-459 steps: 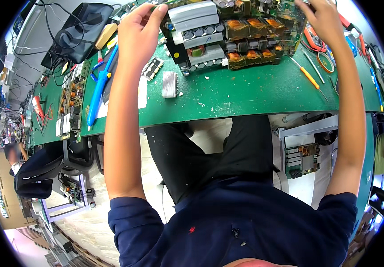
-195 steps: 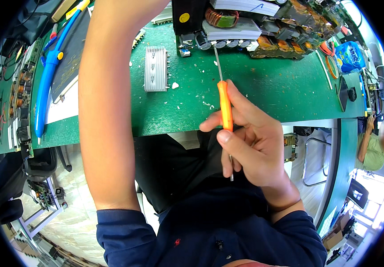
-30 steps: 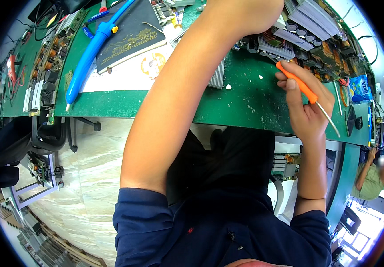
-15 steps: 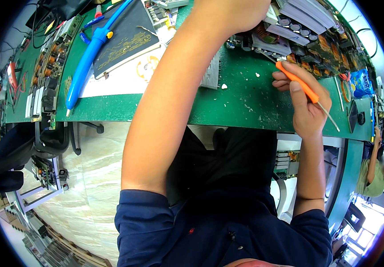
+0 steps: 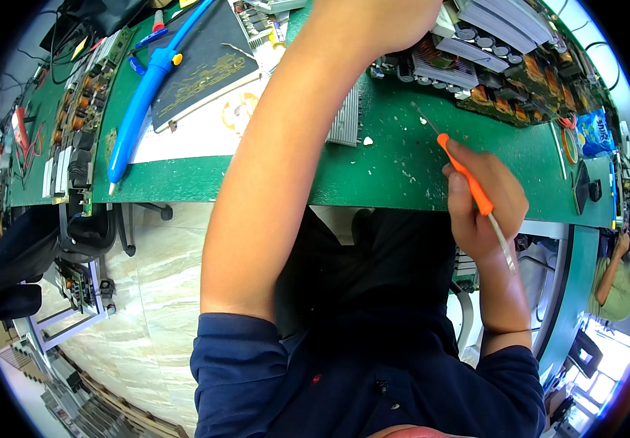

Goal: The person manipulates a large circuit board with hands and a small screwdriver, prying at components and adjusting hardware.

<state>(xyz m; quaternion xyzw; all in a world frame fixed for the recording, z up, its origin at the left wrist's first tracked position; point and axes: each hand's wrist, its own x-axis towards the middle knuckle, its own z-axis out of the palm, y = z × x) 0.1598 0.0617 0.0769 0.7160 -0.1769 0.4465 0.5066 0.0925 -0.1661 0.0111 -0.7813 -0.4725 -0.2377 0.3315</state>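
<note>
My right hand [image 5: 486, 197] is closed around the orange handle of a screwdriver [image 5: 468, 175], held slanting above the near part of the bench. A metal shaft points down toward my wrist, and a thin rod juts from the handle's upper end. My left arm stretches across the bench to the top edge of the picture. There my left hand [image 5: 399, 18] lies against a circuit board [image 5: 504, 62] carrying silvery heat sinks, round capacitors and copper coils. The left fingers are hidden, so their grip does not show.
On the green bench [image 5: 380, 175] lie a blue soldering tool [image 5: 140, 109], a dark notebook [image 5: 205, 66] on white paper and small white scraps. Another circuit board [image 5: 85, 109] stands at left. A blue packet [image 5: 593, 133] rests at right. Two other people are near the picture's sides.
My right hand has drawn back toward me, away from the circuit board, and the screwdriver has turned steeper. My left arm has hardly moved.
</note>
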